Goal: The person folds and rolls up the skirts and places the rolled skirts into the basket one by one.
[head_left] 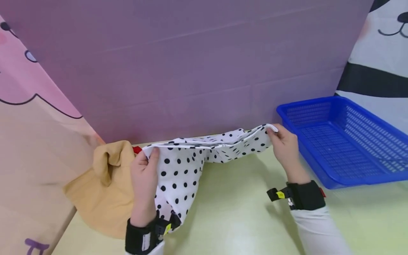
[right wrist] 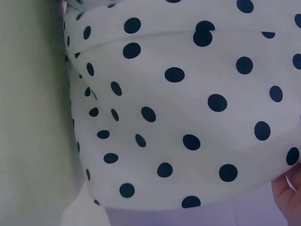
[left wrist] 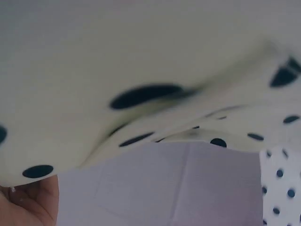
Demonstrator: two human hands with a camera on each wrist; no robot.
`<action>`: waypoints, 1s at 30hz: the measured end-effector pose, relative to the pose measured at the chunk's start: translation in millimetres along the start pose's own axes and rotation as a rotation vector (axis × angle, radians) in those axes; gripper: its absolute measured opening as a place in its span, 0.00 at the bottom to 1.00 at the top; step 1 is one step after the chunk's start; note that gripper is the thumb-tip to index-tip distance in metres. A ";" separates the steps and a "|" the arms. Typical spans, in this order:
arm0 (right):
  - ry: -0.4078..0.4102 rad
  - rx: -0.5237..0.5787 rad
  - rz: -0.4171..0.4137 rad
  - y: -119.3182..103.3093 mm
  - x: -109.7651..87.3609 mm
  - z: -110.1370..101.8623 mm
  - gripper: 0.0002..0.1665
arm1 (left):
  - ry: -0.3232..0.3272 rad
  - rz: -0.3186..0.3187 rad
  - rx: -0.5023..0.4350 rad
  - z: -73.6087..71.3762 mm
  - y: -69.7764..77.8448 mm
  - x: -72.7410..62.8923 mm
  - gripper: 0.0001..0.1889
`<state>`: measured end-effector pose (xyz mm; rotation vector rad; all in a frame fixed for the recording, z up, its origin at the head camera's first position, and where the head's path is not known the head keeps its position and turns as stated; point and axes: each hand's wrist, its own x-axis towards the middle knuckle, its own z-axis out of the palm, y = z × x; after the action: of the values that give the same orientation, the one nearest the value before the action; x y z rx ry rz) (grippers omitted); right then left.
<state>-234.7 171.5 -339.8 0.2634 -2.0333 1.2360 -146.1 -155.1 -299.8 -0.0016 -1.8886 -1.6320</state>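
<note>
A white polka-dot cloth [head_left: 178, 173] with black dots is stretched between both hands, its folded upper edge running across the head view. My left hand [head_left: 145, 180] pinches one corner between thumb and fingers, and from there the fabric hangs down toward the table. The opposite end is gripped by my right hand [head_left: 285, 145], near the blue basket. In the left wrist view, layered folds of the cloth [left wrist: 225, 165] fill most of the picture, with part of the hand [left wrist: 35, 205] low at the edge. The right wrist view shows the dotted fabric [right wrist: 188, 113] spread broadly, fingers [right wrist: 287, 195] at its corner.
On the left lies a crumpled tan cloth [head_left: 105, 205], with a small red item [head_left: 137, 149] peeking out behind it. A blue plastic basket [head_left: 338, 180] stands on the pale green table [head_left: 236, 212] at right. A purple backdrop [head_left: 204, 71] rises behind.
</note>
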 end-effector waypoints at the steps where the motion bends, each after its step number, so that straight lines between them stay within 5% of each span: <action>1: 0.005 -0.001 -0.013 -0.9 1.8 -2.8 0.07 | -0.009 -0.018 0.000 -1.1 -1.8 1.2 0.13; 9: 0.007 -0.029 -0.083 -12.9 13.8 -27.1 0.08 | -0.121 -0.117 0.112 -4.8 -13.2 19.3 0.16; 14: -0.018 -0.070 -0.165 -24.3 22.0 -38.1 0.08 | -0.128 -0.090 0.191 -6.1 -17.5 36.3 0.15; 19: -0.035 -0.127 -0.271 -33.6 35.4 -48.4 0.07 | -0.143 -0.029 0.270 -9.0 -6.2 53.6 0.15; 30: -0.272 -0.124 -0.059 -72.9 86.2 -89.8 0.14 | -0.181 0.097 0.415 -13.4 43.8 92.4 0.17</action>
<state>-215.6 225.0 -207.2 0.4492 -2.3062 1.0806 -196.5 -193.2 -218.3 -0.0683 -2.2976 -1.1853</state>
